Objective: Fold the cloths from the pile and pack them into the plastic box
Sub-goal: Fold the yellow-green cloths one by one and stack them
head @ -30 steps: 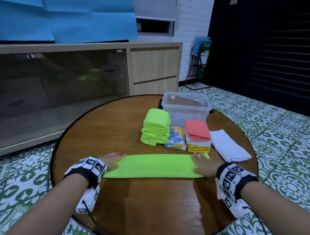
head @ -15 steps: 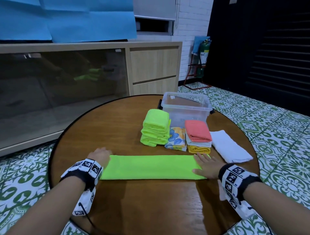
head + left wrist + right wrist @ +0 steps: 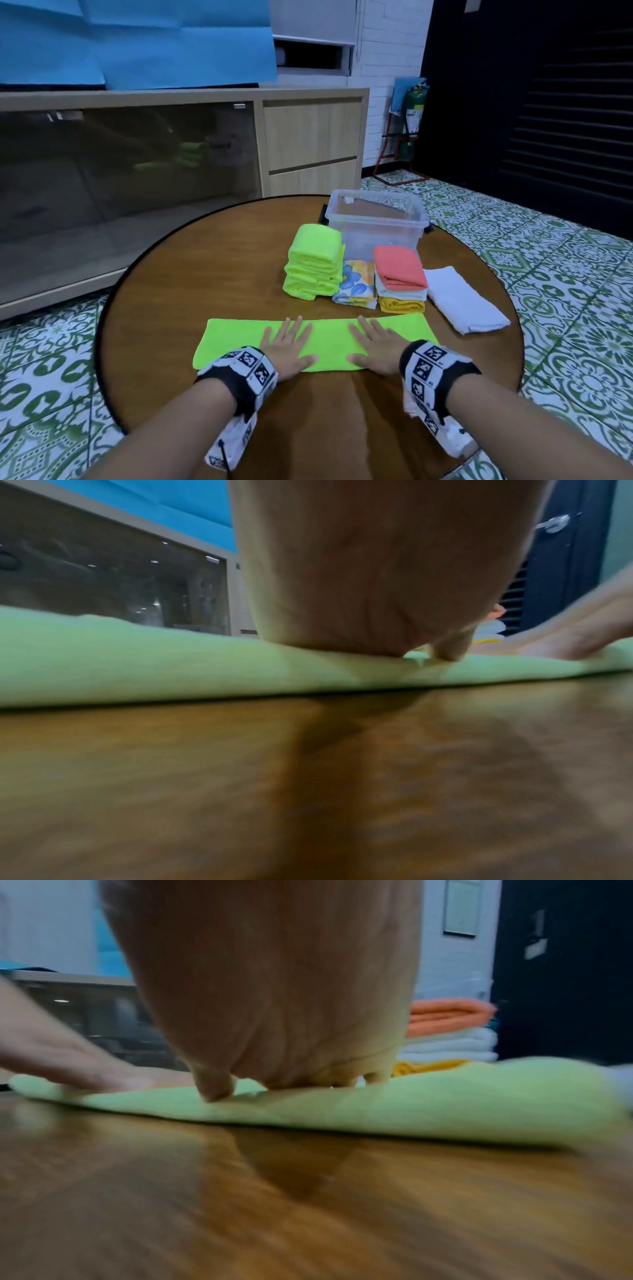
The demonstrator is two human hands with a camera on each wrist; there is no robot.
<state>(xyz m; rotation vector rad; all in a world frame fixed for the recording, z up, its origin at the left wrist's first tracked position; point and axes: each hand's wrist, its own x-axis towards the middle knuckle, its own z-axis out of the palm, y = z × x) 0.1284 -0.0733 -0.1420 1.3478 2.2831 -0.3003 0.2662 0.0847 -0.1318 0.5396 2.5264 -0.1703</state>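
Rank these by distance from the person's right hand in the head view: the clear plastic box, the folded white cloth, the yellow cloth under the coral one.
From the right hand:
1. Yellow cloth, bottom of the stack just beyond the fingertips.
2. Folded white cloth, off to the right.
3. Clear plastic box, at the table's far side, behind the stacks.

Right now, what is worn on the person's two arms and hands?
Both forearms are bare, without sleeves. Each wrist carries a black band with white squares printed with black code patterns; the right band looks the same. A thin black cable hangs under the left one. The hands wear no gloves.
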